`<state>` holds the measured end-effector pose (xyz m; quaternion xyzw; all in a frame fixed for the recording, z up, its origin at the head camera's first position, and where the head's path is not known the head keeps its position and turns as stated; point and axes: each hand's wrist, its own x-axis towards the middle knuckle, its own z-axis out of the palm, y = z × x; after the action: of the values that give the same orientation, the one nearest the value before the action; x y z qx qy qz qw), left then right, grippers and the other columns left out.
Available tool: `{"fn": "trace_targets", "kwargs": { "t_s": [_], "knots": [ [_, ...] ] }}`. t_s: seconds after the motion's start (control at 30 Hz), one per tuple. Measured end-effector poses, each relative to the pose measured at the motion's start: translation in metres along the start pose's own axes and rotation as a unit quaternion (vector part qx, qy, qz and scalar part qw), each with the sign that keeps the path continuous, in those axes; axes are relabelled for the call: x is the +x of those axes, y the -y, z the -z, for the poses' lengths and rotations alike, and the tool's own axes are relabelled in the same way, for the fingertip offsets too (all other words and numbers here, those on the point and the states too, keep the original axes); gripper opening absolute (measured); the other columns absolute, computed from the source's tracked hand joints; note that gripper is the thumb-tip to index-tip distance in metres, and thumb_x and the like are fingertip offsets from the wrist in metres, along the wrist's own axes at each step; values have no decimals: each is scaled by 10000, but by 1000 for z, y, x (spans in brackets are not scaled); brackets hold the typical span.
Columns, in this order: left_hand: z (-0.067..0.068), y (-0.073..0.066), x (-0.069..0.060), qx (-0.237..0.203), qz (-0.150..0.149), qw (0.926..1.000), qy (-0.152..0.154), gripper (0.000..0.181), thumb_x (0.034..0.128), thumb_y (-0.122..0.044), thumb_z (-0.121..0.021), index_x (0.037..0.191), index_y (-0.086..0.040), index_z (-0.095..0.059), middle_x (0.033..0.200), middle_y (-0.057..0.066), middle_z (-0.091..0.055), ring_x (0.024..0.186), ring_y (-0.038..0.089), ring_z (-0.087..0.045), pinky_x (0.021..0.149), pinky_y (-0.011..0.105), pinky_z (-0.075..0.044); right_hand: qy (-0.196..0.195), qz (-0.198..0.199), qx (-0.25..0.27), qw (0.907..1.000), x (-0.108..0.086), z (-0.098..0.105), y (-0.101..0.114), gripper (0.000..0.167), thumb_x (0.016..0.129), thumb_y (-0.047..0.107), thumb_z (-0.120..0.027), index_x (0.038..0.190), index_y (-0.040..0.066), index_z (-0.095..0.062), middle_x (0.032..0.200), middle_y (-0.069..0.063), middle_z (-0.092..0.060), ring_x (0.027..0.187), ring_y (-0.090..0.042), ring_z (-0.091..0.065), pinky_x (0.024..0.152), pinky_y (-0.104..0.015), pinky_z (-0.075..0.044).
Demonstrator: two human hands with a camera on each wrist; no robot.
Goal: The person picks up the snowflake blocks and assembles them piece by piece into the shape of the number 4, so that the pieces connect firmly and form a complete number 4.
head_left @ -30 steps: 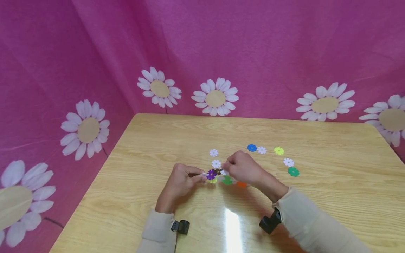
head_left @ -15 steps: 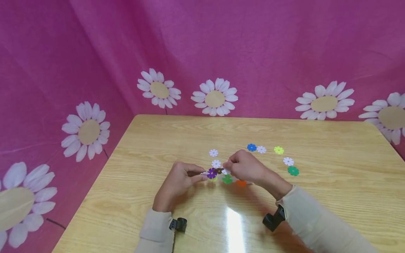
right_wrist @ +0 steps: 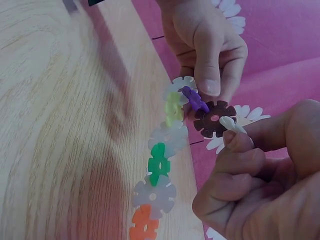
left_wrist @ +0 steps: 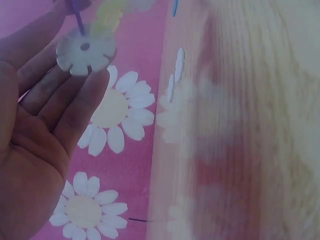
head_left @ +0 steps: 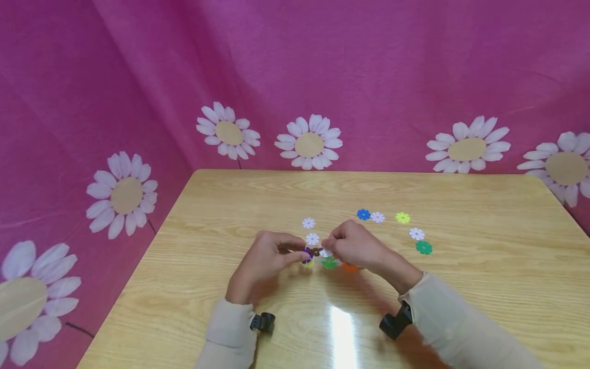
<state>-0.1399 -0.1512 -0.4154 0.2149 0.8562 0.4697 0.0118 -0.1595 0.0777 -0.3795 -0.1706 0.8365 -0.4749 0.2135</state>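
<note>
My left hand [head_left: 272, 256] holds a chain of notched interlocking discs, its thumb and fingertips at the purple disc [right_wrist: 195, 99]. A whitish disc [left_wrist: 75, 57] lies against its fingers in the left wrist view. From there the chain runs through a yellow disc [right_wrist: 174, 111], clear discs and a green disc [right_wrist: 156, 165] to an orange disc [right_wrist: 139, 231]. Beside the purple disc is a brown disc [right_wrist: 205, 120], apparently joined to it. My right hand [head_left: 357, 246] pinches a small white disc [right_wrist: 229, 124] that meets the brown one edge-on; the exact slot contact is partly hidden by fingertips.
Loose discs lie on the wooden table [head_left: 239, 200]: two white ones behind the hands, the nearer a white disc [head_left: 312, 239], and farther right a blue disc [head_left: 363, 214], a yellow-green disc [head_left: 403, 218] and a green disc [head_left: 424, 247], among white ones. A pink flowered curtain [head_left: 369, 77] encloses the back and left.
My left thumb and fingers have shifted right, from the white disc onto the purple one, covering more of it. My right hand keeps its pinch on the white disc, nearly still.
</note>
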Motion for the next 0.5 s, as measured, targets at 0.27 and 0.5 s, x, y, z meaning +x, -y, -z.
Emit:
{"fn": "trace_targets", "kwargs": {
  "t_s": [0.27,0.5],
  "knots": [
    [-5,-4,7,-50,-188,9996,194,174,868,-165,-805,1020,-83,-789,953,-45,-742,837,55,-687,753,295,-558,18,-155,179,9997,0,-4,1,361,999,138,-564,667,-3,-594,516,15,-431,431,-97,-351,424,-243,-288],
    [-10,-8,11,115,-279,9994,168,93,862,-156,-810,951,-129,-804,869,-112,-724,728,56,-625,684,293,-544,19,-111,234,9997,0,-3,-1,376,1001,138,-561,648,8,-579,505,13,-422,425,-98,-338,423,-245,-272]
  ]
}}
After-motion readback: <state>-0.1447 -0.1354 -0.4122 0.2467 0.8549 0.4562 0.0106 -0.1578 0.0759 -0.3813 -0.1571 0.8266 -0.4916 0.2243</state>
